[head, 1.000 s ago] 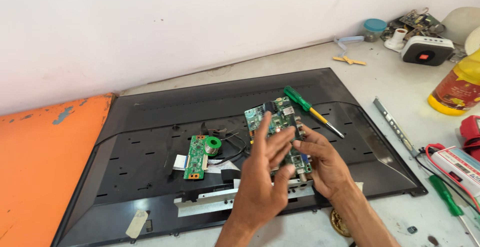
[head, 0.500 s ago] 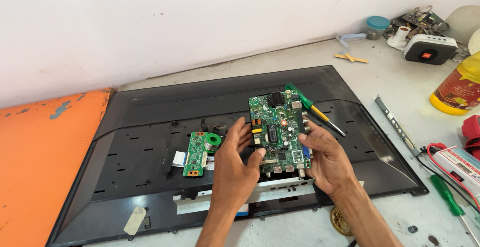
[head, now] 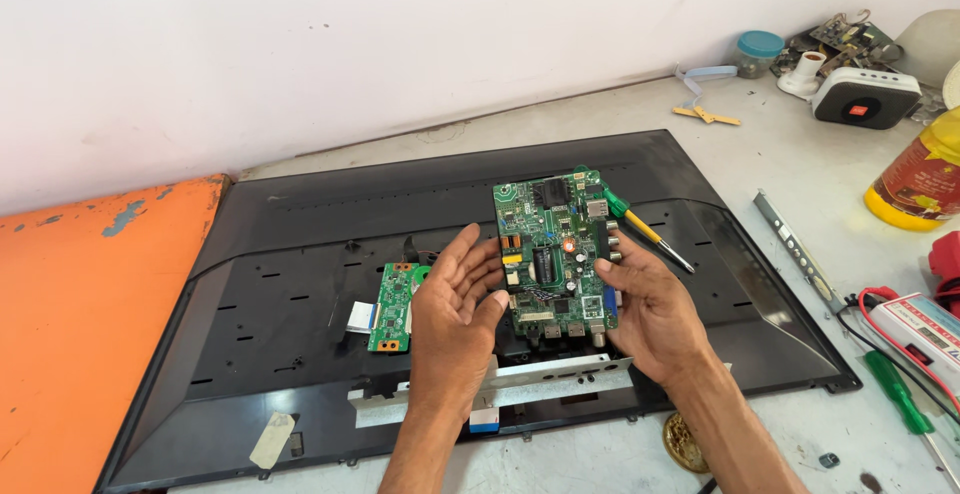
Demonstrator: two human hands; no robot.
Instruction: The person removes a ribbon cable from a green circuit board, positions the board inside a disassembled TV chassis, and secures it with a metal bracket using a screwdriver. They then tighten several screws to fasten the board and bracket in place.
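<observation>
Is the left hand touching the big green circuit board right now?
Touching. In the head view, the left hand has its fingertips against the left edge of the large green rectangular circuit board, while the right hand grips the opposite edge.

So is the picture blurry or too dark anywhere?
Head view: bright, even daylight, nothing dark; the green circuit board and both hands, left and right, look sharp; soft shadows sit under them on the black TV back; a pale sheen runs along its top edge; the wall looks washed out.
</observation>
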